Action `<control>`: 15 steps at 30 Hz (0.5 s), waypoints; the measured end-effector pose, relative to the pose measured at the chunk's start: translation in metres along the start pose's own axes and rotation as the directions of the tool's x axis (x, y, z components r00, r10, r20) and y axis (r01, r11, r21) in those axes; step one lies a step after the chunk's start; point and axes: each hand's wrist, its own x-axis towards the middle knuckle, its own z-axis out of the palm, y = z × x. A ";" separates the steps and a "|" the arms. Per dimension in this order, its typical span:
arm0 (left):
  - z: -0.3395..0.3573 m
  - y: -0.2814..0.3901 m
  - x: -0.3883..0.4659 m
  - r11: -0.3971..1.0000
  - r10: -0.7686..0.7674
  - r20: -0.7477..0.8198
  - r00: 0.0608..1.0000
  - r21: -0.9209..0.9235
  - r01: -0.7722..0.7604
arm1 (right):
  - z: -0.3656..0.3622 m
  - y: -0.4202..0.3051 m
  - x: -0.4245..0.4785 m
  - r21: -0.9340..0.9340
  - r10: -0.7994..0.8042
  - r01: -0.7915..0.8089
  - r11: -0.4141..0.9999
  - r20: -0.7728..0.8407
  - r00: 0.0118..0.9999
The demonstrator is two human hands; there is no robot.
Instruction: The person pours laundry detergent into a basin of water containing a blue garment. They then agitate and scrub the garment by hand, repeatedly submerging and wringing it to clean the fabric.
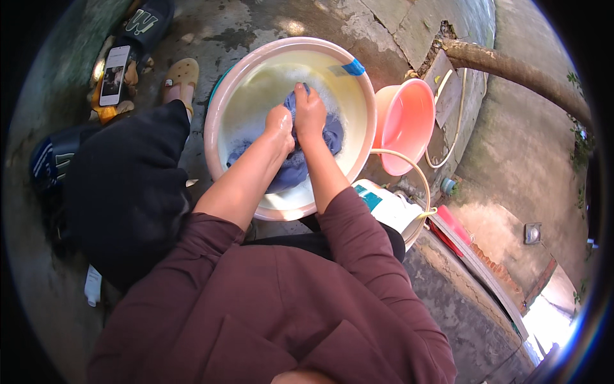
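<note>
A wide pink plastic basin (213,139) holds cloudy, sudsy water in front of me. In it lies a wet blue-purple cloth (290,176), partly under the foam and partly bunched upward. My left hand (279,126), wet with suds, is closed on a fold of the cloth. Right beside it, my right hand (311,111) grips a raised part of the same cloth, its thumb pointing to the basin's far side. Both hands are close together above the water. My forearms hide part of the cloth.
A pink bucket (407,127) lies tipped beside the basin, near a white container (388,206) and a pale hose (422,175). To the left are a phone (114,77), dark slippers (144,24) and a white tube (93,286). A tree trunk (518,72) leans at right.
</note>
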 end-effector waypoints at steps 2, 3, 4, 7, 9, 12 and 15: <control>-0.012 -0.002 0.013 0.998 0.050 0.117 0.992 -0.052 -0.044 | 0.008 0.009 -0.020 0.197 0.037 -0.029 0.980 -0.034 0.999; -0.012 0.000 0.014 0.989 0.135 0.072 0.988 0.056 -0.139 | 0.011 0.010 -0.031 0.294 0.060 -0.042 0.955 -0.051 0.997; -0.012 0.000 0.014 0.960 0.223 0.037 0.974 0.167 -0.226 | 0.013 0.009 -0.039 0.580 0.177 -0.170 0.797 0.045 0.983; 0.001 -0.005 -0.002 0.912 0.335 0.038 0.941 0.240 -0.334 | 0.018 0.019 -0.026 0.598 0.135 -0.109 0.794 0.001 0.991; 0.012 -0.008 -0.017 0.929 0.300 0.071 0.951 0.205 -0.308 | -0.001 0.011 -0.012 0.482 0.096 -0.127 0.867 0.088 0.991; 0.021 -0.035 -0.015 0.862 0.422 0.236 0.875 0.194 -0.468 | -0.014 0.046 0.012 0.872 0.081 -0.310 0.380 0.302 0.950; 0.019 -0.013 -0.024 0.957 0.256 0.269 0.928 0.067 -0.284 | -0.030 -0.010 -0.045 0.933 0.064 -0.260 0.250 0.252 0.965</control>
